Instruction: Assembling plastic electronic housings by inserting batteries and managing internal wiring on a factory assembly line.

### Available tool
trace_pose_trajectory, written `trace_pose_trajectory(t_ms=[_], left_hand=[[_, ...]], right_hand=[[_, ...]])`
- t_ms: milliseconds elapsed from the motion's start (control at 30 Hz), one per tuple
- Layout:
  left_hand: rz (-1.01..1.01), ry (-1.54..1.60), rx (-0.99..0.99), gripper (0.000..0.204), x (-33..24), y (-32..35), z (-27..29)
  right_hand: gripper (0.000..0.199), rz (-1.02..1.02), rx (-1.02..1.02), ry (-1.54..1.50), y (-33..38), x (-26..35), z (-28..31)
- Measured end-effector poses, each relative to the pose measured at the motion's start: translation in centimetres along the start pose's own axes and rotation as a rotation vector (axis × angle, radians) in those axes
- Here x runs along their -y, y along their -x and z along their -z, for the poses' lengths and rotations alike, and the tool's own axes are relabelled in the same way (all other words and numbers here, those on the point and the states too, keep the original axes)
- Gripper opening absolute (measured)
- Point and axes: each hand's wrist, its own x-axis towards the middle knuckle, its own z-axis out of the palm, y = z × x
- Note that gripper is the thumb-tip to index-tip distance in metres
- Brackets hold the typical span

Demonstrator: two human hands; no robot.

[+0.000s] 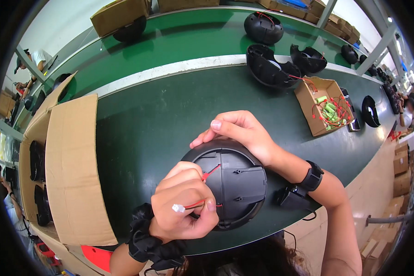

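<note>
On the near part of the worktop [145, 106], close before the person, lies the black shell [244, 184], its panelled side turned up, perhaps so that the wires [195, 204] can be reached. The left grip [184, 200] is clenched, pinching these wires between thumb and finger; the white plug [178, 208] sticks out free, it seems to me for keeping it from hiding inside. The right grip [244, 133] is not clenched: it lies along the far rim, probably to steady the round shape. The small box [306, 110] of green cells [329, 109] stands to the right, likely for easy reach
</note>
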Motion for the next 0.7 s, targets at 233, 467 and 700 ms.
trace_pose_trajectory(t_ms=[233, 467, 700], left_hand=[[-0.083, 0.043, -0.001, 0.017, 0.6, 0.0, -0.1], [-0.106, 0.069, -0.022, 0.019, 0.5, 0.3, 0.0], [-0.075, 0.015, -0.028, 0.018, 0.5, 0.4, 0.3]], right_hand=[[0.037, -0.028, 0.067, -0.053, 0.4, -0.5, 0.7], [0.073, 0.124, 0.282, 0.003, 1.1, -0.1, -0.6], [0.046, 0.091, 0.314, 0.210, 0.7, 0.2, -0.1]])
